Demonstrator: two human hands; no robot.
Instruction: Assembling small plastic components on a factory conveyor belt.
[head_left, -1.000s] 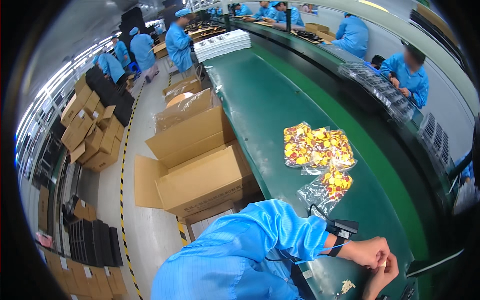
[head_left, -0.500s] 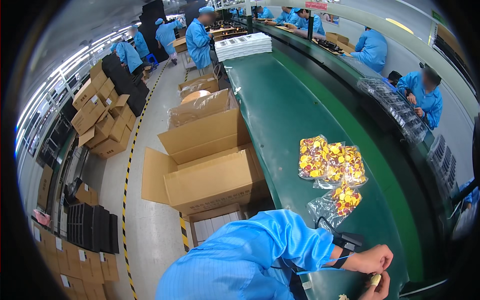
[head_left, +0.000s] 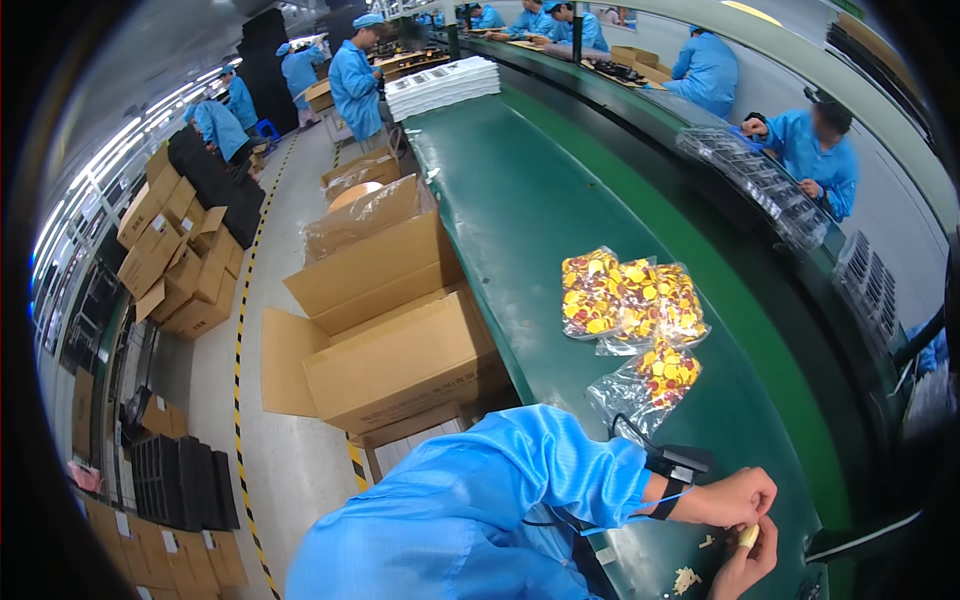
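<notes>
My left hand (head_left: 737,499) reaches across the green work table (head_left: 560,215), fingers curled in a pinch, a black band (head_left: 668,498) on its wrist. My right hand (head_left: 750,567) meets it fingertip to fingertip from below, its fingers also bent together. At the right thumb is a small pale yellow piece (head_left: 748,536); whether it covers the thumb or is held, I cannot tell. What lies between the fingertips is too small to make out. Beside the hands, a little heap of pale scraps (head_left: 686,580) lies on the table.
Clear bags of yellow and dark red discs (head_left: 590,292) lie beyond my hands, near a black device (head_left: 684,461) with a cable. An open cardboard box (head_left: 400,355) stands left of the table. White stacked sheets (head_left: 443,88) sit at the far end. Co-workers in blue work around.
The whole view has shifted, so the table and bags appear further left. My hands stay together at the fingertips, and more of the pale scraps shows beside them.
</notes>
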